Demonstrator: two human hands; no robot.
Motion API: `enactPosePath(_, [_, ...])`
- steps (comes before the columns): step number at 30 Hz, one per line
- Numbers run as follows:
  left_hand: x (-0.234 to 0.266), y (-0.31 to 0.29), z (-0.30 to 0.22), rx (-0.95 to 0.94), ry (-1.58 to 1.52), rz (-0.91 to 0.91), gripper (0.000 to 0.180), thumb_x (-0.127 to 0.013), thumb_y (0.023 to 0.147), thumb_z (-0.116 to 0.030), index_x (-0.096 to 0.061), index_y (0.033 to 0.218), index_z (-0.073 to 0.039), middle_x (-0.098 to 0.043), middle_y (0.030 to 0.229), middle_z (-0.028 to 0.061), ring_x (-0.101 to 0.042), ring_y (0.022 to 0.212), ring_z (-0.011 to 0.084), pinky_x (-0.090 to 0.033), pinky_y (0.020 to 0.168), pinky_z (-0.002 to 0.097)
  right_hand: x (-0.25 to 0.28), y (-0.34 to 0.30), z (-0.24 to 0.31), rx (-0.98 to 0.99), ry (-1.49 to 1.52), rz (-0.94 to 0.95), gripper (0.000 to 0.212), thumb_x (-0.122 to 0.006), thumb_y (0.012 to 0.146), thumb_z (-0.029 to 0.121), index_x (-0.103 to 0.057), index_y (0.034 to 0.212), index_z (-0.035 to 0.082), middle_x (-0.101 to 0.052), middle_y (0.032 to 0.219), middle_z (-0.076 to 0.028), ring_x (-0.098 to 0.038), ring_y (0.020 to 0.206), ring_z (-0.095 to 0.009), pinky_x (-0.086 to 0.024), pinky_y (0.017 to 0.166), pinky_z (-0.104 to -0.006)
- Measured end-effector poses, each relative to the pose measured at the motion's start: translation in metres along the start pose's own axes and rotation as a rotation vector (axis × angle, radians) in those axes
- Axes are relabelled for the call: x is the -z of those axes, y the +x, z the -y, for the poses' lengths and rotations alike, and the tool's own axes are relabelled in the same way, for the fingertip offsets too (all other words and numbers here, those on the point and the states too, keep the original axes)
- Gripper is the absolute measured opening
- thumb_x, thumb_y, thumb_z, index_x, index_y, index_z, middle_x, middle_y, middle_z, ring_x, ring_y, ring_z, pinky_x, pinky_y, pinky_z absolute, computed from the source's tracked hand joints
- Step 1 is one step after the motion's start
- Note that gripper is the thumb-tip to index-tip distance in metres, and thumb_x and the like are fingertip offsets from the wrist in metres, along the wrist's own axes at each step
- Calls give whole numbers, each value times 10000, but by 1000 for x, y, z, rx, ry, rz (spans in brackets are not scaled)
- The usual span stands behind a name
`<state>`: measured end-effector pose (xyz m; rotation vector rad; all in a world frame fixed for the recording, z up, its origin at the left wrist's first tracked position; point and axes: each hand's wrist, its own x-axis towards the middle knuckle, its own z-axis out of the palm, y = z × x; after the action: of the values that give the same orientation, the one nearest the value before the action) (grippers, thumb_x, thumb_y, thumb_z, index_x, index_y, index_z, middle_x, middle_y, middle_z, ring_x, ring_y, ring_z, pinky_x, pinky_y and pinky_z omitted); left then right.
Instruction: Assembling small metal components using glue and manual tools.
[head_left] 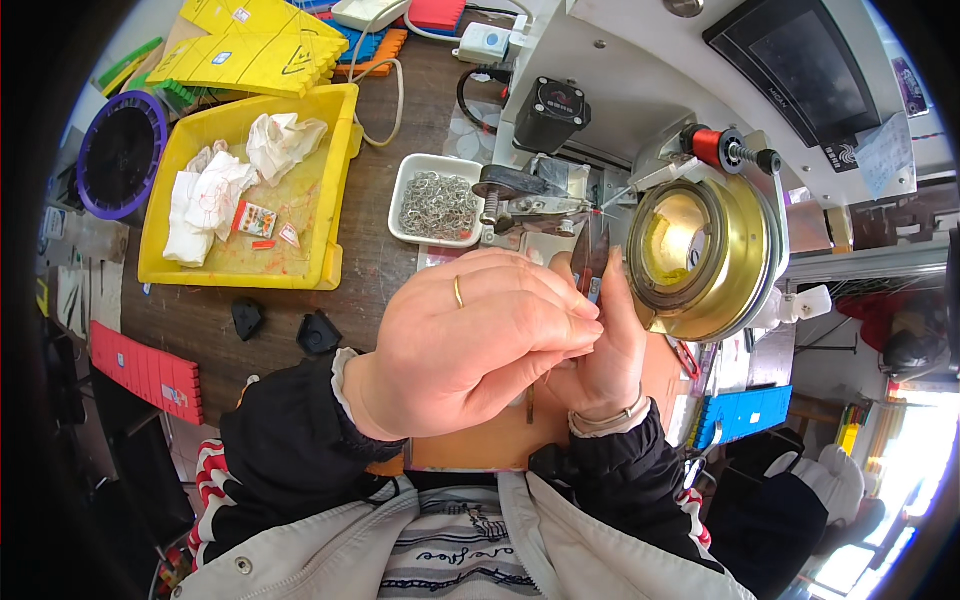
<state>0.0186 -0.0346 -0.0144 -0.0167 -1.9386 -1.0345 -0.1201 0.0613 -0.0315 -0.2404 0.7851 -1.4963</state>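
Note:
My left hand (480, 335), with a gold ring on one finger, is closed in a pinch in front of my right hand. Whatever lies between its fingertips is too small or hidden to make out. My right hand (612, 350) is partly covered by the left, its fingers pointing up and curled inward. Dark narrow blades (592, 250) rise just beyond its fingertips; I cannot tell whether the hand grips them or they belong to the machine. Close behind is the winding machine's small metal arm (540, 200), and to the right its gold-coloured round drum (715, 265).
A white dish (436, 240) of small metal rings stands behind my left hand. Farther left is a yellow tray (340, 190) with crumpled white cloths. A red thread spool (712, 148) sits on the machine below a dark screen (800, 75). Red (145, 370) and blue thread cards (745, 413) lie at the sides.

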Motion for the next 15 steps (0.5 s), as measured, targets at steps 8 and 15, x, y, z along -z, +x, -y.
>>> enactPosePath(8, [-1,-1,0,12,-6,1,230,-662,834,61,-630,1037,-43,-722,981,137,-708,861,261,-521,733,331,-5,-1,3,-18,31,-49,508,-335,1038,558,-521,869,116,-359,600,94,-228,475,-16,-150,432,-190])
enactPosePath(15, [-2,-1,1,6,-1,2,225,-656,835,62,-628,1035,-38,-722,975,142,-710,857,261,-521,731,328,-3,2,1,11,7,-35,490,-358,1040,538,-522,857,114,-364,596,95,-238,472,-15,-161,427,-185])
